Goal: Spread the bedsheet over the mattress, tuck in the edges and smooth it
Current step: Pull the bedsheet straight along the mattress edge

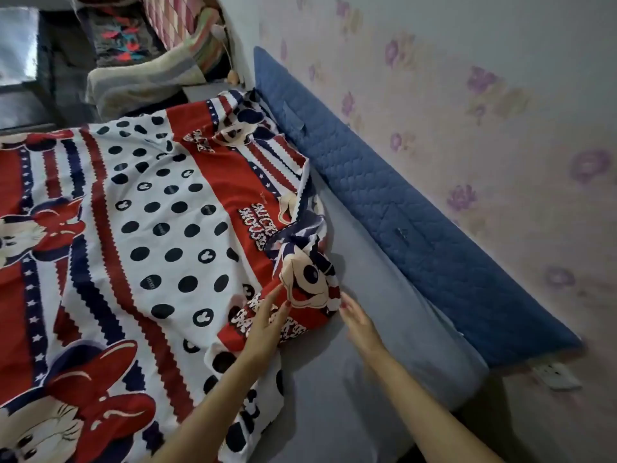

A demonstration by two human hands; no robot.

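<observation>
Both hands [267, 324] touch bunched bedsheet [173, 208] edge.

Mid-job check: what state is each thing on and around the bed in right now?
bedsheet: spread over most of the bed, edge bunched, untucked.
mattress: grey strip by the wall left bare.
blue padded panel: upright against the wall.
left hand: fingers straight, on the bunched edge.
right hand: open, beside the bunch.

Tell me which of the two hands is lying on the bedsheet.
The left hand: its fingers rest on the bunched bedsheet. The right hand reaches over bare grey mattress beside it.
</observation>
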